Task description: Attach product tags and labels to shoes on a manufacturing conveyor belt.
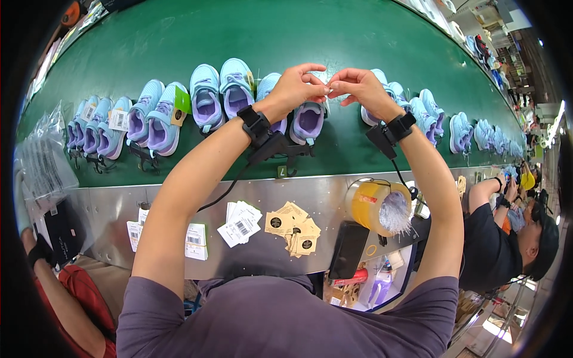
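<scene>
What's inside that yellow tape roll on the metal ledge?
A bundle of clear plastic fasteners fills the yellow tape roll, their tips fanning out of its open end. Their far ends are hidden by the roll's wall.

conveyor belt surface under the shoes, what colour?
Dark green. The conveyor belt carries a row of light blue and lavender shoes; the head view shows it.

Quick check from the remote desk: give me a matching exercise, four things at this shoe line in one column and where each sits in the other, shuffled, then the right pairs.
Things:
1. small white tag
2. tan card tags
3. yellow tape roll
4. light blue shoes

Places:
A. on the green belt
B. pinched between left hand and right hand
C. fanned out at the middle of the metal ledge
D. on the metal ledge's right end

Pairs: 1-B, 2-C, 3-D, 4-A
</scene>
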The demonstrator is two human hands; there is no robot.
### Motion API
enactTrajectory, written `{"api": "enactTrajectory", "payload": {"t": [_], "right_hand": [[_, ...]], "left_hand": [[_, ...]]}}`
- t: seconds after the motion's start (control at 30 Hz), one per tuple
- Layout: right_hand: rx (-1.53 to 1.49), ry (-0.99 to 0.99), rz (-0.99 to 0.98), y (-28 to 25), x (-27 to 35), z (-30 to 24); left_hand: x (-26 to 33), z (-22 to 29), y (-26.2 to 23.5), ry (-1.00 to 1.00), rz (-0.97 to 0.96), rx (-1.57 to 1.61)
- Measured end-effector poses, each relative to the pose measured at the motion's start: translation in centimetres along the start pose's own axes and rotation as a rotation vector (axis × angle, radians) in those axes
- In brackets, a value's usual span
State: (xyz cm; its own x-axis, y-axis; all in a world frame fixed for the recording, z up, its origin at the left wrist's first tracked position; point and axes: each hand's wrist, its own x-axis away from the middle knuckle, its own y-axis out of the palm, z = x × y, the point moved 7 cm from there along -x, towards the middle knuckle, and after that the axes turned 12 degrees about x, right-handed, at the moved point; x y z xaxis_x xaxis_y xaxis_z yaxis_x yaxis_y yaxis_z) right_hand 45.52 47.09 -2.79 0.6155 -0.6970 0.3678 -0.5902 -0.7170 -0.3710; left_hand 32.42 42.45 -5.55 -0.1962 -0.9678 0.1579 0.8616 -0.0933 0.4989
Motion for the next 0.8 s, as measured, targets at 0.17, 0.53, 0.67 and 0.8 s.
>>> {"api": "enactTrajectory", "payload": {"t": [0.17, 0.53, 0.67, 0.8], "right_hand": [[0.046, -0.011, -0.022, 0.8, -0.6, 0.3], [0.364, -0.068, -0.086, 4.0, 0.2, -1.9], [0.863, -0.411, 0.217, 3.2, 5.6, -6.0], [0.710, -0.169, 0.302, 2.2, 17.7, -8.8]], "left_hand": [[0.5, -0.2, -0.7, 0.010, 0.009, -0.003], [2.9, -1.0, -2.0, 0.032, 0.062, -0.045], [7.9, 3.1, -0.1, 0.523, 0.144, -0.806], [18.6, 3.2, 0.3, 0.258, 0.036, -1.010]]}}
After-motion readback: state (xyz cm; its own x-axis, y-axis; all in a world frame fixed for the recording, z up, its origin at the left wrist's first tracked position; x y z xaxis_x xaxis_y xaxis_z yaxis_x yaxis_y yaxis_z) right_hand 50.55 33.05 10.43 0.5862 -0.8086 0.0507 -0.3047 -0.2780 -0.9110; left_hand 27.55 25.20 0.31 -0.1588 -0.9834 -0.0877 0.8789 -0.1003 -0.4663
